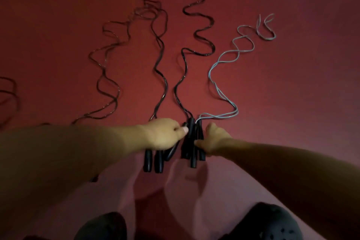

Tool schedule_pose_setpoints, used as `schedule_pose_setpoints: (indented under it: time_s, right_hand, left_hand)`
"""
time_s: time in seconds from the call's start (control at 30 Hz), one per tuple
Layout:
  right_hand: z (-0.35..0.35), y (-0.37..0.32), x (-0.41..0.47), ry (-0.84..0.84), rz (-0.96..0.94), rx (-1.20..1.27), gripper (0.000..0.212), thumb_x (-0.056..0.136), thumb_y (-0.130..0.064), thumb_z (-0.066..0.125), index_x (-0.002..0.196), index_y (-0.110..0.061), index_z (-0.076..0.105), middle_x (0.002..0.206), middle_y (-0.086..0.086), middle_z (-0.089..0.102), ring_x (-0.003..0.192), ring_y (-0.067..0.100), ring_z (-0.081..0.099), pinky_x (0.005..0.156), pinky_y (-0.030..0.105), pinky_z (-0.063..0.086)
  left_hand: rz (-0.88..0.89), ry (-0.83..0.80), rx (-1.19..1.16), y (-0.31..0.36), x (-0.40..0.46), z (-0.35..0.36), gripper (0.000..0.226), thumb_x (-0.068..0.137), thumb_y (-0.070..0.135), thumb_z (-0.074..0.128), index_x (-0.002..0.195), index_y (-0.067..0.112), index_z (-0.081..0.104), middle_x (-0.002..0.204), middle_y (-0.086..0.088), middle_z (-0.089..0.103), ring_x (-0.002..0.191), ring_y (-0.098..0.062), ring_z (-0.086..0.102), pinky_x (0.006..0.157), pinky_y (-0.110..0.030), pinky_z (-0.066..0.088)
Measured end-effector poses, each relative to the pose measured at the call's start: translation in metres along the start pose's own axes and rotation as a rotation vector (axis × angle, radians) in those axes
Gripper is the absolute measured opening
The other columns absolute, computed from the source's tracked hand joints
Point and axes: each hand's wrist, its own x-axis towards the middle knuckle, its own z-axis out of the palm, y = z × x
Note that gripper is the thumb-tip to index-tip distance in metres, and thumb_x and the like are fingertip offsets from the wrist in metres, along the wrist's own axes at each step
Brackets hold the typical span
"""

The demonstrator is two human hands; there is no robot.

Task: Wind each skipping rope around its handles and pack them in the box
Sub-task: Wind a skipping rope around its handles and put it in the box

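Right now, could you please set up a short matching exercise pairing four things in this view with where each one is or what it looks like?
Things:
1. light blue rope
2. left hand
3. right hand
4. shoes

Descriptions:
A. dark, at the bottom edge of the view
B. rightmost of the ropes, lying in waves on the red floor
C. over the handles from their right side
D. over the handles from their left side, fingers curled

Pairs: 1-B, 2-D, 3-C, 4-A
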Motion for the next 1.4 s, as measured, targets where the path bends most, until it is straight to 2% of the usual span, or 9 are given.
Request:
schedule_pose_setpoints:
  time_s: [0.13, 0.3, 0.43, 0.6, 0.77, 0.9, 1.03, 1.33, 1.4]
  right_hand:
    - [0.036, 0.004, 0.005, 0.060, 0.197, 0.165, 0.056, 0.082, -0.039, 0.069, 0.120, -0.009, 0.041, 0.125, 0.013, 0.055, 0.116, 0.031, 0.057, 0.082, 0.030, 0.046]
    - [0.053, 0.000, 0.000, 0.140, 0.266, 0.290, 0.055, 0.078, -0.042, 0.071, 0.114, -0.008, 0.048, 0.118, 0.013, 0.059, 0.110, 0.032, 0.060, 0.087, 0.036, 0.051]
    - [0.053, -0.003, -0.008, 0.117, 0.213, 0.245, 0.028, 0.079, -0.035, 0.070, 0.091, -0.011, 0.061, 0.099, 0.013, 0.067, 0.097, 0.030, 0.066, 0.066, 0.029, 0.048]
    - [0.070, -0.001, -0.027, 0.052, 0.187, 0.314, 0.021, 0.082, -0.028, 0.066, 0.088, -0.008, 0.062, 0.086, 0.013, 0.063, 0.089, 0.035, 0.068, 0.069, 0.039, 0.057]
    - [0.088, 0.000, -0.068, -0.100, 0.078, 0.743, 0.023, 0.092, -0.018, 0.063, 0.071, -0.007, 0.065, 0.059, 0.008, 0.063, 0.042, 0.015, 0.055, 0.042, 0.025, 0.042]
    - [0.098, -0.005, -0.107, -0.233, -0.102, 0.903, 0.018, 0.094, -0.019, 0.061, 0.093, -0.003, 0.070, 0.072, 0.012, 0.068, 0.055, 0.017, 0.057, 0.049, 0.027, 0.044]
    - [0.093, -0.006, -0.131, -0.269, -0.276, 0.803, 0.009, 0.095, -0.019, 0.061, 0.091, -0.014, 0.068, 0.066, -0.003, 0.066, 0.057, 0.011, 0.057, 0.052, 0.027, 0.048]
    - [0.075, -0.014, -0.115, -0.364, -0.453, 0.646, 0.017, 0.088, -0.022, 0.071, 0.089, -0.006, 0.069, 0.070, 0.001, 0.062, 0.065, 0.012, 0.051, 0.062, 0.031, 0.044]
    - [0.067, -0.015, -0.111, -0.228, -0.454, 0.584, 0.022, 0.088, -0.030, 0.070, 0.085, -0.009, 0.069, 0.066, -0.007, 0.061, 0.060, 0.007, 0.050, 0.062, 0.027, 0.045]
  left_hand:
    - [-0.185, 0.115, -0.643, -0.029, 0.019, 0.058, 0.038, 0.103, 0.043, 0.039, 0.087, 0.015, 0.059, 0.082, -0.005, 0.064, 0.066, -0.022, 0.061, 0.055, -0.022, 0.048]
    - [-0.341, 0.118, -0.825, -0.055, -0.017, 0.105, 0.030, 0.104, 0.029, 0.044, 0.085, 0.012, 0.059, 0.068, -0.003, 0.055, 0.048, -0.012, 0.045, 0.031, -0.011, 0.031]
    - [-0.386, 0.171, -0.909, -0.063, -0.029, 0.104, 0.030, 0.104, 0.034, 0.042, 0.090, 0.015, 0.062, 0.072, -0.001, 0.059, 0.053, -0.013, 0.048, 0.042, -0.015, 0.036]
    - [-0.351, 0.196, -1.007, -0.065, -0.034, 0.097, 0.032, 0.104, 0.037, 0.041, 0.092, 0.018, 0.063, 0.074, 0.001, 0.062, 0.059, -0.015, 0.052, 0.056, -0.025, 0.037]
    - [-0.268, 0.226, -1.004, -0.059, -0.045, 0.100, 0.030, 0.102, 0.039, 0.044, 0.100, 0.017, 0.065, 0.092, 0.002, 0.065, 0.076, -0.013, 0.057, 0.065, -0.026, 0.045]
    - [-0.224, 0.150, -1.049, -0.055, -0.061, 0.104, 0.024, 0.098, 0.046, 0.051, 0.093, 0.028, 0.066, 0.107, -0.003, 0.071, 0.101, -0.021, 0.066, 0.083, -0.035, 0.053]
    - [-0.145, 0.093, -1.210, -0.043, -0.078, 0.112, 0.026, 0.095, 0.034, 0.061, 0.094, 0.011, 0.073, 0.077, -0.006, 0.070, 0.062, -0.015, 0.065, 0.059, -0.023, 0.053]
    - [-0.151, 0.273, -1.176, -0.043, -0.076, 0.108, 0.019, 0.097, 0.023, 0.059, 0.091, 0.010, 0.071, 0.088, -0.007, 0.069, 0.081, -0.016, 0.064, 0.078, -0.035, 0.055]
    - [-0.171, 0.268, -1.146, -0.049, -0.077, 0.105, 0.026, 0.098, 0.024, 0.057, 0.098, 0.001, 0.067, 0.085, -0.011, 0.066, 0.078, -0.023, 0.063, 0.076, -0.044, 0.057]
